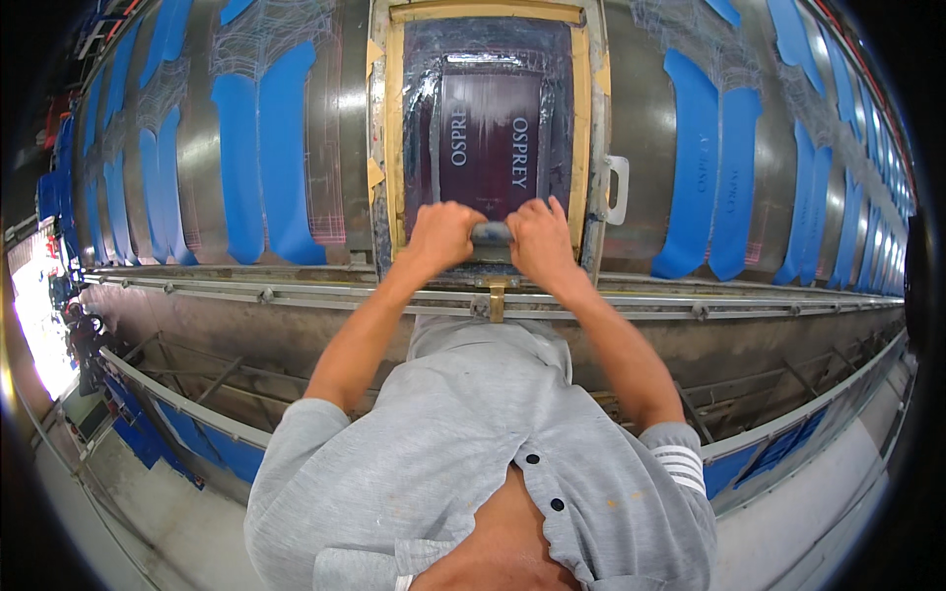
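Both arms outstretched, left hand (440,234) and right hand (537,239) apparently fisted.

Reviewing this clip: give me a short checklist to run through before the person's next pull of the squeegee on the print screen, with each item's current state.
1. Left hand closed on the squeegee handle: ok.
2. Right hand closed on the same handle, beside the left: ok.
3. Squeegee at the near end of the screen frame, inside its taped border: ok.
4. Dark ink covers the mesh: ok; whether the amount is enough, cannot tell.
5. Blue fabric pieces lie flat on the long table to either side: ok.
6. A piece lies properly aligned under the screen: cannot tell, hidden by the mesh.
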`<state>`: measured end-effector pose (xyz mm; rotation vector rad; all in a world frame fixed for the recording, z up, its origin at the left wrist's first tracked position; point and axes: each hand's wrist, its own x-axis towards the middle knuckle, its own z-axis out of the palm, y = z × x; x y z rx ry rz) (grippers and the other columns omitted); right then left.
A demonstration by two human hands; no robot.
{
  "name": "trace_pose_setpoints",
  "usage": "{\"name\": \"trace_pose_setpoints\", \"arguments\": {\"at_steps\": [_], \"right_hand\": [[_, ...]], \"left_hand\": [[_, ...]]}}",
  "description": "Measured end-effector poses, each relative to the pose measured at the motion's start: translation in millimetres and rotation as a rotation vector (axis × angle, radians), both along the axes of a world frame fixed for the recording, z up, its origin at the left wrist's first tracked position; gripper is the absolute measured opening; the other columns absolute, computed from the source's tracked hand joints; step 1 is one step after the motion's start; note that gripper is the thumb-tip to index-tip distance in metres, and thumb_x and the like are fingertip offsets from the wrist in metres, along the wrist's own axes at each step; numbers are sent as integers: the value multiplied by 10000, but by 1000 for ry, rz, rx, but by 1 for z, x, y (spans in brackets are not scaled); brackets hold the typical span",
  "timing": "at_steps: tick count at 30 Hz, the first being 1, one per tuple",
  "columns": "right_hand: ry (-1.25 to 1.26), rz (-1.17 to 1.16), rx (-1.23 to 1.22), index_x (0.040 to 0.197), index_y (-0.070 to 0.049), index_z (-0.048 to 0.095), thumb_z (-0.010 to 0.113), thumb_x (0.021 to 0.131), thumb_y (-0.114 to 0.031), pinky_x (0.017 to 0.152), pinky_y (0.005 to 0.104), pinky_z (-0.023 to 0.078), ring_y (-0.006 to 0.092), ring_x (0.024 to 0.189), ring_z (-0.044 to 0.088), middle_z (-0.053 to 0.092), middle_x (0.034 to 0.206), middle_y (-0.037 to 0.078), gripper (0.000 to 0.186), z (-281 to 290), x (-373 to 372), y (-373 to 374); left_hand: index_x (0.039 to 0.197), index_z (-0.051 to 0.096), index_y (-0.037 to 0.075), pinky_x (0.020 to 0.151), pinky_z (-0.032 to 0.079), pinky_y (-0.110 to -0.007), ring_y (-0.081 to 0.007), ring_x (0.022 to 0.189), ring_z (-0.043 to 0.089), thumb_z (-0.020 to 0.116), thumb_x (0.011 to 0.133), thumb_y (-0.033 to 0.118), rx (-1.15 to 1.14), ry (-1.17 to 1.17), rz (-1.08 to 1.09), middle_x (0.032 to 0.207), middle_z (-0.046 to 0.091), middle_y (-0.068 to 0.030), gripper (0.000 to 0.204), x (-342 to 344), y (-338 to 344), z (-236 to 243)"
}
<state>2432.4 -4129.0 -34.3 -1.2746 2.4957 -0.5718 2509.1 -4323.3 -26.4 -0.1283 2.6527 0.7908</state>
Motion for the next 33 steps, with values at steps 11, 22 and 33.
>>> {"name": "trace_pose_setpoints", "arguments": {"at_steps": [11, 22, 33], "right_hand": [[189, 39, 51, 889, -88, 752, 632, 763, -116, 880, 518, 514, 341, 945, 682, 735, 878, 139, 176, -28, -252, -124], [39, 35, 13, 867, -60, 678, 683, 734, -79, 1133, 578, 382, 302, 1066, 629, 675, 960, 110, 135, -7, -34, -19], [342, -678, -216, 1174, -66, 704, 751, 882, -383, 928, 492, 476, 381, 1055, 623, 688, 1095, 203, 434, -23, -79, 52]], "left_hand": [[916, 798, 197, 715, 566, -506, -395, 830, 715, 666, 718, 129, -195, 184, 33, 846, 741, -164, 247, -241, -121, -26], [1039, 799, 144, 725, 589, -434, -318, 856, 740, 660, 694, 16, -55, 140, 69, 997, 776, -89, 394, -21, -10, -11], [1099, 776, 125, 807, 590, -405, -281, 995, 731, 663, 697, -29, -67, 157, 19, 1105, 770, -57, 446, 38, 29, -12]]}}
